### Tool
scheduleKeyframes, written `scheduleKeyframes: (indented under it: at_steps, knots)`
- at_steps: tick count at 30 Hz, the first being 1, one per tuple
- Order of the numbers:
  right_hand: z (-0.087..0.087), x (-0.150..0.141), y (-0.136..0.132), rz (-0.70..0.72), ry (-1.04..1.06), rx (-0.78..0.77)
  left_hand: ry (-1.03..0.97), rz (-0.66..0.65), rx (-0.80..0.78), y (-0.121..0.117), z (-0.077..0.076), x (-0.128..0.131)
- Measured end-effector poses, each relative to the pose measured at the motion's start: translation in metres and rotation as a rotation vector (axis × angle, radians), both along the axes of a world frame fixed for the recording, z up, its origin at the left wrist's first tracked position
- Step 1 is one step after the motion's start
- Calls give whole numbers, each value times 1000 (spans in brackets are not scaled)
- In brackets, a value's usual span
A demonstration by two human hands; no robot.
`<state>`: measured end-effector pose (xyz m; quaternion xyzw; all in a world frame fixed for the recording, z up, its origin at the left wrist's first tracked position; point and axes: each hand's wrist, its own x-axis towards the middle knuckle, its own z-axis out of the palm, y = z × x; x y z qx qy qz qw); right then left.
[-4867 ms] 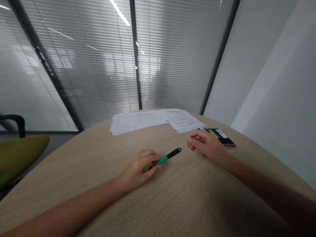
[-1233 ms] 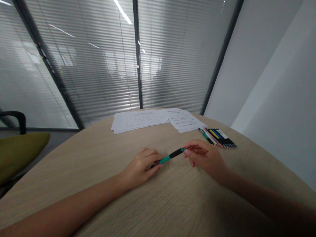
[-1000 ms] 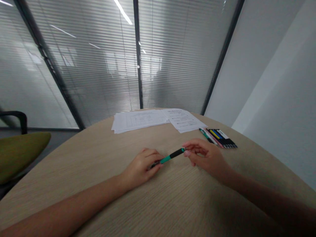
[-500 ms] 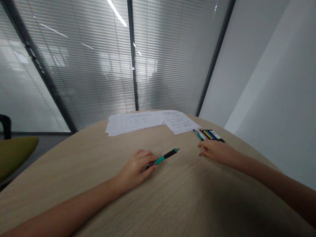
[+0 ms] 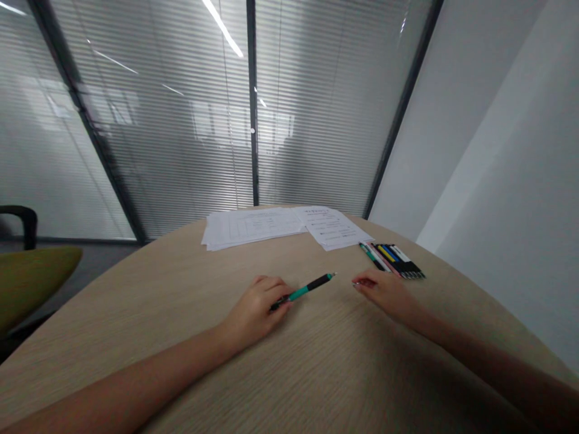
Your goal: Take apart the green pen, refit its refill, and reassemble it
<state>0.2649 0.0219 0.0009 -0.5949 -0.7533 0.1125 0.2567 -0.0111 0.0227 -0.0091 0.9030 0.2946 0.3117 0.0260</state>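
The right hand (image 5: pixel 384 293) has been drawn back from the green-and-black pen (image 5: pixel 308 290) and lies empty, its fingers loosely curled, on the pale wood-grain worktop (image 5: pixel 362 367), just short of the row of pens (image 5: pixel 391 260). The pen is gripped by the left hand (image 5: pixel 256 306) alone, closed round its lower barrel, with the slim tip angled over the worktop towards the right hand, well short of the loose papers (image 5: pixel 266 228). This low, closed hold appears well judged, since the tip is kept free of the fingers.
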Motion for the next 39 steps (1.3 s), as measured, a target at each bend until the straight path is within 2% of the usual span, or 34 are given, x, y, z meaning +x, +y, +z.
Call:
scheduleKeyframes:
  at_steps: [3, 5, 8, 11, 16, 25, 33, 39]
  knots:
    - [13, -18, -4, 56, 254, -37, -23, 93, 5, 1, -1, -1]
    - [14, -29, -6, 59, 449, -73, -12, 152, 16, 2, 0, -1]
    - [3, -40, -7, 42, 679, -99, 62, 211, 24, 1, 2, -1]
    - [-14, -45, -7, 36, 778, -115, 134, 225, 18, 0, 4, 0]
    - [-27, -43, -7, 3, 798, -184, 157, 217, 5, 0, 4, 0]
    - [-26, -43, -8, 11, 782, -202, 189, 232, -13, 1, 1, -1]
    - [-28, -42, -7, 23, 749, -153, 178, 199, -1, 1, 1, -1]
    - [-27, -43, -8, 56, 699, -192, 180, 173, 7, 1, 1, -1]
